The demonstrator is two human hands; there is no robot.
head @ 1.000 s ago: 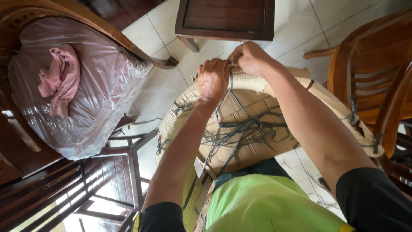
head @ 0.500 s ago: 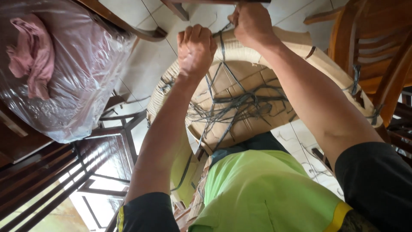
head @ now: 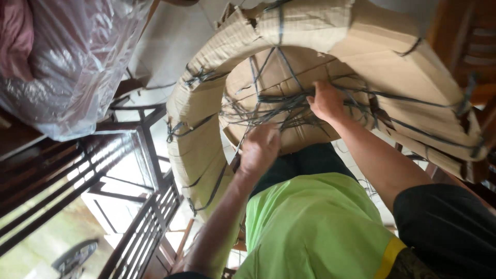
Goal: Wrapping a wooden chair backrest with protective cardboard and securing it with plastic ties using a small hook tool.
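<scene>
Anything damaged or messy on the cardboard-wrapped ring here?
Yes. The cardboard wrapping is torn and ragged at the ring's top edge, and the dark straps form a loose tangle in the middle, where the left hand and right hand grip them.

Views: one, head-worn.
Facing: steeply down over the person's chest.
Range: close; cardboard-wrapped ring (head: 310, 77) fills the upper frame.
Shared area: none, single view.

Both bare forearms reach forward, left hand (head: 260, 147) fisted, right hand (head: 325, 101) higher with fingers curled closed.
</scene>
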